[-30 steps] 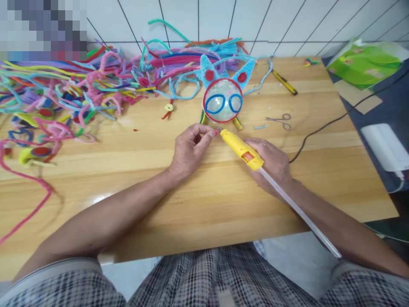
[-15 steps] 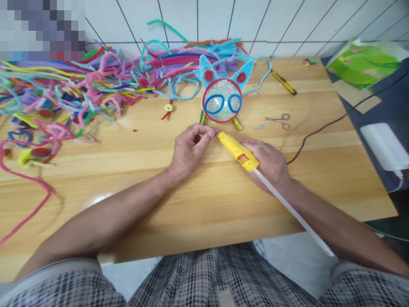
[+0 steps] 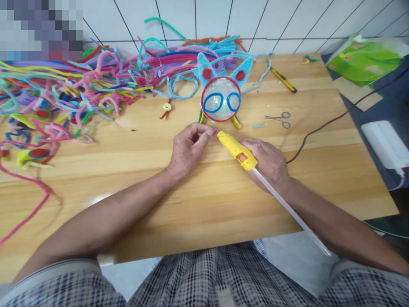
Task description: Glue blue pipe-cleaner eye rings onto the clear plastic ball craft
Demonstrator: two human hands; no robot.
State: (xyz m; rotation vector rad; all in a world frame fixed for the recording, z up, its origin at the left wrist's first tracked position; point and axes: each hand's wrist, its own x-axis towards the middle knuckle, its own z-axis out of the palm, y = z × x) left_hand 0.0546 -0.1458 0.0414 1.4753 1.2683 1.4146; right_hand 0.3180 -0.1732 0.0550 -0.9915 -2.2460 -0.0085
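Observation:
My right hand [image 3: 266, 160] is wrapped round a yellow hot glue gun [image 3: 234, 147], from whose back a long clear glue stick [image 3: 290, 211] sticks out toward me. The gun's nozzle points at the fingertips of my left hand [image 3: 191, 145]. Those fingers pinch a tiny red piece [image 3: 214, 131], mostly hidden, so its kind is unclear. Just behind my hands stands a figure [image 3: 222, 108] with a clear round body, red rim, blue eye rings, light-blue ears with red centres and yellow-green legs.
Many coloured pipe cleaners [image 3: 105, 81] are heaped at the back left. Small scissors [image 3: 281, 119], a yellow utility knife [image 3: 283, 80] and a black cable [image 3: 319, 125] lie on the right. A green package [image 3: 367, 59] and a white box [image 3: 383, 145] sit beyond the table's right edge.
Both hands hold nearly the same pose, with the glue gun nozzle still close to the left fingertips. The whole view has shifted slightly.

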